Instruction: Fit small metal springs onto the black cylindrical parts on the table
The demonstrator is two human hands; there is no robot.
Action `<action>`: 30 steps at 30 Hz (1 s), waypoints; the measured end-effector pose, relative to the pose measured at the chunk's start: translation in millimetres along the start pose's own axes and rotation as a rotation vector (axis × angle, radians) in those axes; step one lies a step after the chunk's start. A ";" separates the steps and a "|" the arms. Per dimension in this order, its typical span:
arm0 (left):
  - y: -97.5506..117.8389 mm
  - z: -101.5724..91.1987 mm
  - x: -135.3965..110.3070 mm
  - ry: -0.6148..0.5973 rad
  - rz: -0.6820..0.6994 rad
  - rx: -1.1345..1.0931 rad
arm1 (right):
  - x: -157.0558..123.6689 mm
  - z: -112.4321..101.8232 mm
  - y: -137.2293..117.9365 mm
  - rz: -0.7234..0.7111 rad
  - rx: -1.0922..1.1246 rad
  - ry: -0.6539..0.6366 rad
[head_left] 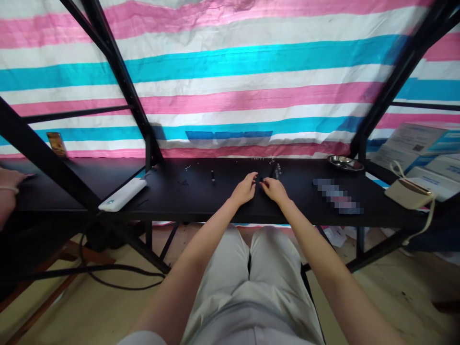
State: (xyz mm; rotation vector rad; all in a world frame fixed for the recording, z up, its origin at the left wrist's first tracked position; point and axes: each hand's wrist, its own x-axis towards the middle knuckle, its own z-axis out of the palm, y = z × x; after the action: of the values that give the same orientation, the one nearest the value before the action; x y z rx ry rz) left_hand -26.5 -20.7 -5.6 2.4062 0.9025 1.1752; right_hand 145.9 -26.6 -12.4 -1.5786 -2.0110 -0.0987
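Note:
My left hand (pixel 245 188) rests at the black table (pixel 172 196), its fingers curved, with a gap between thumb and fingertips and nothing visible in them. Close beside it on the right, my right hand (pixel 274 189) pinches a small black piece (pixel 261 180), whose exact kind is too small to make out. Just behind that hand stands a cluster of small clear bits (pixel 278 169). Left of both hands, a small black cylinder with a pale band (pixel 212 176) stands upright. Thin dark scraps (pixel 183 182) lie farther left.
On the left are a white power bank-like block (pixel 124 194) and another person's hand (pixel 10 184). To the right lie a blurred-out packet (pixel 338 195), a shiny metal dish (pixel 345 163), a beige pouch (pixel 408 193) and white-blue boxes (pixel 436 175). Black frame posts (pixel 122 72) rise behind.

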 end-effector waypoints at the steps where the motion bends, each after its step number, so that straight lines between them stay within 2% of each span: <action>1: -1.2 0.3 0.4 0.017 -0.008 0.021 | 0.5 -0.6 3.4 0.084 -0.014 0.032; 4: -5.5 1.4 1.4 0.053 -0.052 0.084 | 2.4 -1.7 12.5 0.286 -0.033 0.049; 7: -7.4 1.3 1.6 0.034 -0.090 0.111 | 4.9 -1.4 16.2 0.355 -0.034 0.008; 19: -2.5 -3.2 0.4 0.054 -0.155 0.136 | 8.1 4.0 19.2 0.397 -0.041 0.017; 25: -4.2 -3.4 0.0 0.064 -0.147 0.146 | 3.1 -3.3 18.5 0.422 -0.053 0.001; 30: -4.9 -3.5 0.1 0.070 -0.169 0.135 | -1.5 -11.8 22.1 0.506 -0.051 -0.015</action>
State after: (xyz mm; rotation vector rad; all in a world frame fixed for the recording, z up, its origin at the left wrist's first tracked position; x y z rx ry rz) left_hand -31.1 -17.0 -6.0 2.3483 1.2181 1.1751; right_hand 170.8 -26.0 -9.6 -2.0725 -1.5710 0.0582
